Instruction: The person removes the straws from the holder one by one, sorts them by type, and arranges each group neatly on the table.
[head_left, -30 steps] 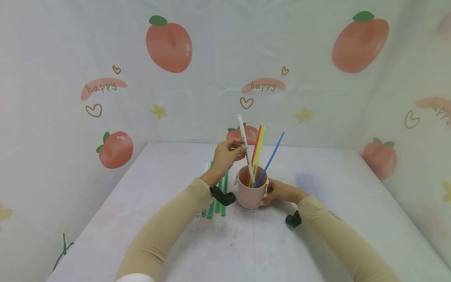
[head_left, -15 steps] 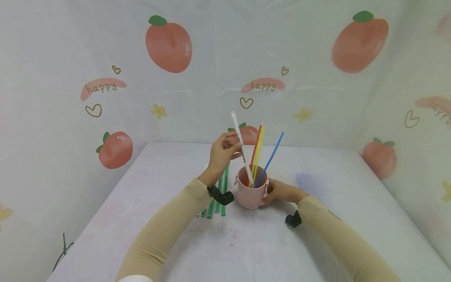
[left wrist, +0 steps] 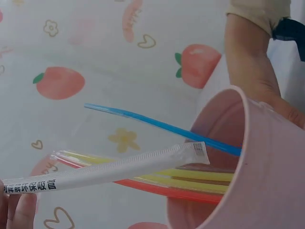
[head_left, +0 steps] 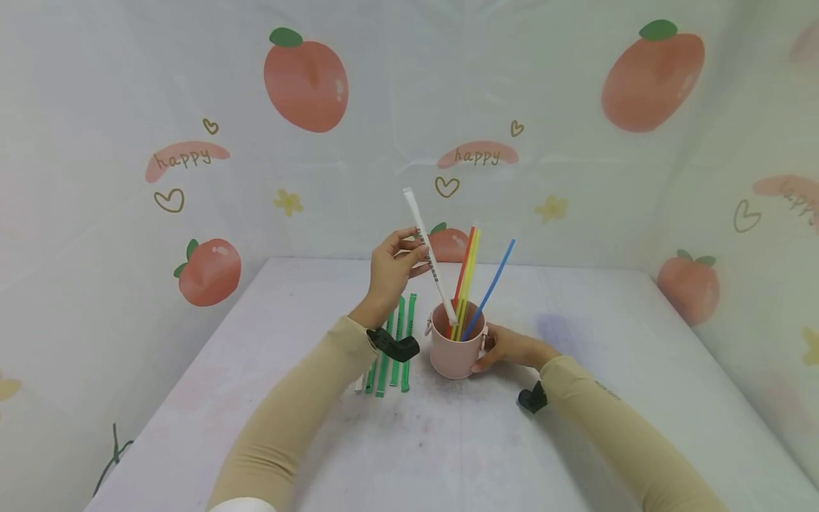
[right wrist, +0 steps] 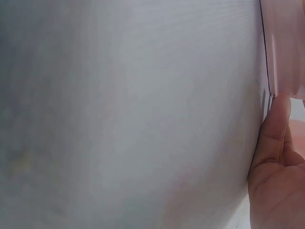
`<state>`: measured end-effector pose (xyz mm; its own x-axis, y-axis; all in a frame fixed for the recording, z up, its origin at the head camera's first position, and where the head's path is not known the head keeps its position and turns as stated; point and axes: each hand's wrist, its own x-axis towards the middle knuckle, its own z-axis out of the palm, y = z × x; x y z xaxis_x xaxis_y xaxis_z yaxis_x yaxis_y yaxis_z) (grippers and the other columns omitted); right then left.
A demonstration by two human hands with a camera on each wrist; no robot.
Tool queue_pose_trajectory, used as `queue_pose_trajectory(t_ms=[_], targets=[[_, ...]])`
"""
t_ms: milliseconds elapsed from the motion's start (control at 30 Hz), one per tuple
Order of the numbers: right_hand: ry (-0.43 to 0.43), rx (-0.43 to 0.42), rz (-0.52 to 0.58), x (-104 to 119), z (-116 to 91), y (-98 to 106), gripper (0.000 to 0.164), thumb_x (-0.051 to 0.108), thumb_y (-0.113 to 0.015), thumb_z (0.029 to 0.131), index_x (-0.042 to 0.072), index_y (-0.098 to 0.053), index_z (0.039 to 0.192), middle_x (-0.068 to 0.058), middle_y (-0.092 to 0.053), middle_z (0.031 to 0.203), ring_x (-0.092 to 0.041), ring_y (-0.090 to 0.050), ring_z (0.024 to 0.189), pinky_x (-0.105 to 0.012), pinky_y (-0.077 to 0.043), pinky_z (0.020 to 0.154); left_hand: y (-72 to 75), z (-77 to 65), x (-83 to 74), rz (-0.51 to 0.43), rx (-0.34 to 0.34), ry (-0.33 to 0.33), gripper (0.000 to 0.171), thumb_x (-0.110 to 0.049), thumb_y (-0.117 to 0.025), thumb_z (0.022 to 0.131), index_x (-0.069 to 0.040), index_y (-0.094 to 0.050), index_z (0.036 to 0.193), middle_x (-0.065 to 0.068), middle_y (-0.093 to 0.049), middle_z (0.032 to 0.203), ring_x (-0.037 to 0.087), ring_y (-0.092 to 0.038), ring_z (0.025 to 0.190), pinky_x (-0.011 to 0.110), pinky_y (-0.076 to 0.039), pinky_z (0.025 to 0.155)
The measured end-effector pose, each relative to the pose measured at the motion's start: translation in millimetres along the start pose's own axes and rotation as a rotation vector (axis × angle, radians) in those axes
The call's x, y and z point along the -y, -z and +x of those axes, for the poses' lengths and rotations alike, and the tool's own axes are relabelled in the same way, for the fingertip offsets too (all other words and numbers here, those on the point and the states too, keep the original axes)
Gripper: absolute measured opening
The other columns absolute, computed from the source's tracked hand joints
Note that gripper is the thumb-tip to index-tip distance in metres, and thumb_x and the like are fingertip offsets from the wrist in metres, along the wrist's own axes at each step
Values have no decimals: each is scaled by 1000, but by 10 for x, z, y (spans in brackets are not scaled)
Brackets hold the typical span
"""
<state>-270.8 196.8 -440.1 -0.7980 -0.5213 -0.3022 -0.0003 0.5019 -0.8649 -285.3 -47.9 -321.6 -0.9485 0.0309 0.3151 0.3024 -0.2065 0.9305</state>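
Observation:
My left hand [head_left: 392, 267] pinches a white paper-wrapped straw [head_left: 441, 288] printed with black characters. The straw tilts down to the right; its lower end is at the mouth of a pink bucket [head_left: 454, 359], and how deep it reaches I cannot tell. Inside the bucket stand a red straw [head_left: 463, 267], yellow straws [left wrist: 200, 183] and a blue straw [left wrist: 162, 125], all in clear wrap and leaning. My right hand [head_left: 512, 348] holds the bucket's right side, thumb [right wrist: 276, 119] low against its wall; the other fingers are mostly hidden behind it.
Several green-wrapped straws [head_left: 409, 341] lie side by side on the table left of the bucket, partly under my left wrist. A white-wrapped straw [head_left: 358, 385] lies at their left edge. A fruit-printed cloth [head_left: 384, 163] rises behind the table [head_left: 512, 455].
My left hand has moved up and to the left with the white-wrapped straw, which leans more; its lower end has risen within the bucket's mouth. My right hand and the bucket have stayed put.

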Motion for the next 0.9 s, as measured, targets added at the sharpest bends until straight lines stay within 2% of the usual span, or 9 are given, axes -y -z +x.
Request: queue_pose_trajectory(t_ms=[167, 267, 367, 500, 633, 900], targets=[[1, 5, -1, 14, -4, -10, 68, 12, -82, 77, 3, -44, 132, -7, -43, 107, -26, -37, 105, -37, -34, 88, 39, 27, -80, -22, -16, -4, 38, 1, -66, 89, -2, -59, 127, 2, -58, 91, 10, -67, 70, 30, -60, 72], [-10, 9, 8, 22, -6, -16, 69, 14, -82, 76, 3, -43, 133, -9, -43, 110, -27, -36, 108, -40, -34, 92, 72, 43, -116, -17, -22, 2, 42, 0, -67, 89, -5, -59, 129, 2, -59, 90, 11, -66, 69, 30, -60, 72], [-6, 13, 2, 17, -6, -16, 72, 14, -82, 76, 2, -42, 135, -10, -44, 114, -28, -37, 110, -42, -34, 97, 108, 60, -143, 3, -25, 9, 45, 0, -68, 88, -10, -59, 131, 1, -60, 89, 13, -66, 70, 34, -60, 75], [-3, 2, -5, 9, 0, -14, 68, 13, -83, 75, 2, -45, 131, -8, -44, 108, -27, -38, 107, -39, -34, 92, 165, 88, -166, 31, -17, 29, 49, 1, -68, 88, -14, -58, 133, 0, -60, 89, 14, -66, 75, 41, -58, 79], [11, 3, -6, 6, 2, -14, 63, 12, -82, 76, 2, -47, 127, -6, -43, 102, -25, -37, 102, -36, -33, 85, 235, 124, -182, 47, -6, 61, 51, 2, -66, 89, -16, -56, 136, 2, -60, 89, 12, -67, 78, 36, -60, 75], [-29, -8, -14, 20, -6, -14, 67, 15, -83, 76, 3, -45, 130, -8, -42, 105, -27, -37, 106, -39, -34, 87, 428, 205, -151, 97, -4, 157, 53, 2, -66, 89, -16, -54, 137, 4, -59, 89, 13, -67, 78, 31, -60, 71]])
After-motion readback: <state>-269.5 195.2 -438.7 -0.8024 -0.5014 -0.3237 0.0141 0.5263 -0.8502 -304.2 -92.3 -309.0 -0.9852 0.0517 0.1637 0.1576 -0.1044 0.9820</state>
